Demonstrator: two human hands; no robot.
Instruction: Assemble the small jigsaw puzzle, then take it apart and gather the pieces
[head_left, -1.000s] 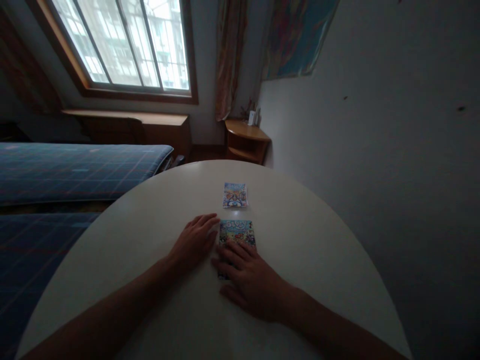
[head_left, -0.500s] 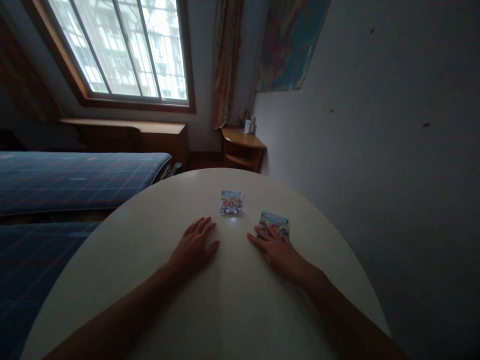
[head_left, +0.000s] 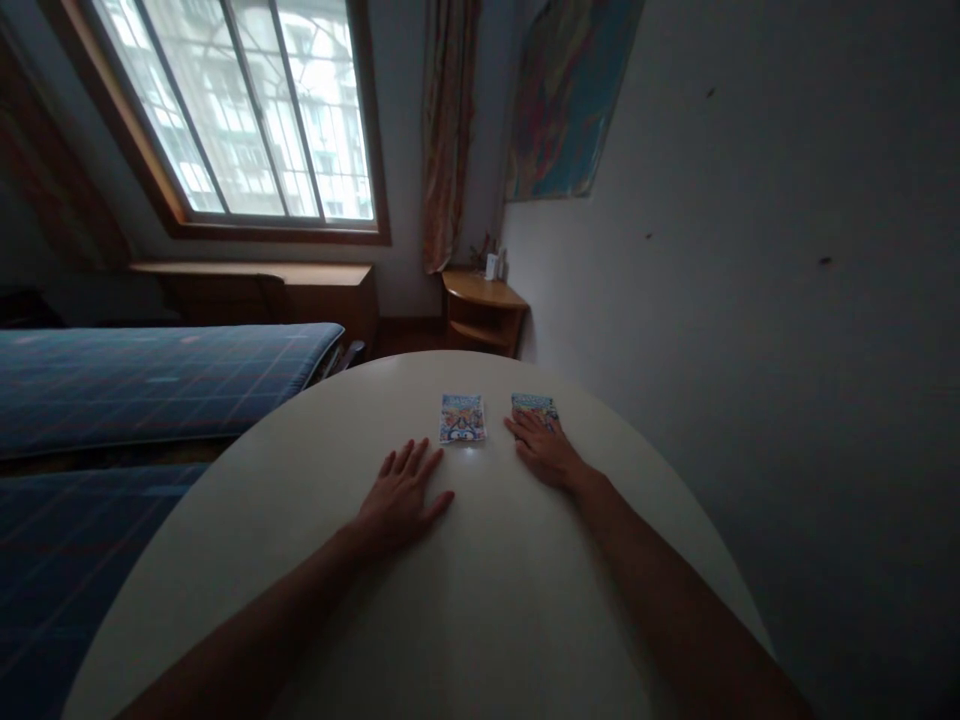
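Two small colourful picture cards lie side by side on a round white table. The left card lies free, just beyond my left hand, which rests flat on the table with its fingers spread. My right hand lies flat with its fingers stretched out on top of the right card, covering the card's near half.
A white wall runs close along the table's right side. Beyond the table stand a small wooden corner shelf, a window with a curtain, and a low wooden bench. A bed with a blue checked cover lies to the left.
My right hand has slid the near card away from me and to the right, until it lies beside the other card. My left hand has stayed flat in about the same place.
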